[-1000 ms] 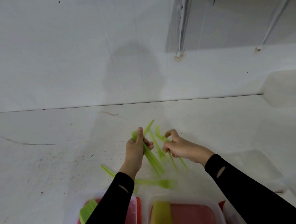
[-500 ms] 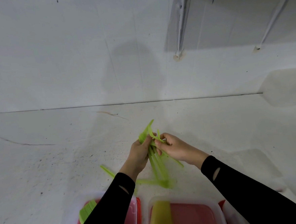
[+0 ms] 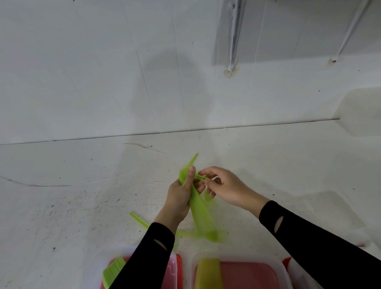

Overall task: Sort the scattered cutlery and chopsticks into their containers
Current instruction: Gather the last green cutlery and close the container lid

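Green cutlery bundle (image 3: 200, 211) in left hand (image 3: 180, 197), right hand (image 3: 230, 186) pinching it

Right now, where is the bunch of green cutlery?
In the head view, the bunch of green cutlery sits near the centre, above the table: the left hand grips it, and the right hand pinches a piece at its top.

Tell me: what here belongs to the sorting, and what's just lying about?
Job: bundle of green plastic cutlery in left hand, right hand pinching it; loose green plastic pieces; clear plastic boxes.
Lying about: white wall shelf bracket.
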Demonstrator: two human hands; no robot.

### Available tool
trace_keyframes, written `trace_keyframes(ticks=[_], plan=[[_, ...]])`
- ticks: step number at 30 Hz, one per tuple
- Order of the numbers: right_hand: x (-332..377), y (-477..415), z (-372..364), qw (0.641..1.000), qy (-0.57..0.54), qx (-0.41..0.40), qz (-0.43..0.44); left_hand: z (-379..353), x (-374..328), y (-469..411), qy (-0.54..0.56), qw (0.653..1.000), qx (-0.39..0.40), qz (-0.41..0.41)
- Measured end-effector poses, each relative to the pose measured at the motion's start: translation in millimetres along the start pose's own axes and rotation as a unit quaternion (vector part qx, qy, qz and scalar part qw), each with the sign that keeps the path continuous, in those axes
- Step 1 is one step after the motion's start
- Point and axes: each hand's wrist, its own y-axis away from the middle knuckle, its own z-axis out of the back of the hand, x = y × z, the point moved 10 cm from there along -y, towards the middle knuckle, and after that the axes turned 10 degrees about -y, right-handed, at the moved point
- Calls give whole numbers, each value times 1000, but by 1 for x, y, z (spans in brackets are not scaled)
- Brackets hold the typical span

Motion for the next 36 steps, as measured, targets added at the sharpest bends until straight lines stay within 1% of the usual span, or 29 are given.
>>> trace_keyframes(ticks=[2,4,7,12,15,17,18,19,21,22,23,24,26,28,29,31,32,34,36], plan=[[3,1,-1,1000,-20,7,4,1,1,0,-22,1000,2,3],[6,3,-2,999,-46,12,2,3,2,0,-18,1000,-2,10],[5,5,-5,997,-65,26,-24,2,-1,0,-26,1000,0,-1],[-9,11,-24,991,-48,94,-82,2,2,0,-53,999,-3,4],[-9,13,-27,989,-14,122,-78,8,1,0,-76,997,-20,12],[-4,12,-28,990,-20,128,-56,13,-1,0,-57,998,-34,11],[-1,10,-25,992,-29,117,-35,16,-3,0,-18,999,-44,4],[1,6,-19,996,-26,88,-13,18,-5,-1,39,998,-47,-5],[-1,-3,2,1000,5,-4,19,20,-13,-5,146,988,-39,-32],[-6,-8,10,999,33,-33,27,23,-17,-6,172,983,-39,-44],[-9,-10,14,995,79,-39,37,28,-21,-6,174,982,-46,-50],[-11,-13,12,988,144,-21,48,33,-27,-4,157,985,-57,-54],[-17,-16,-2,959,271,56,64,42,-42,0,75,992,-73,-65],[-22,-19,-20,908,391,125,78,47,-65,8,-69,991,-65,-93],[-24,-21,-27,878,446,146,89,47,-74,11,-151,981,-51,-109],[-25,-28,-35,830,520,161,124,43,-86,16,-314,940,1,-136],[-25,-31,-38,817,536,162,142,41,-84,18,-387,911,37,-139],[-23,-35,-39,811,541,151,166,40,-66,22,-508,845,121,-115],[-15,-35,-38,825,513,134,198,47,-40,26,-615,763,185,-71]])
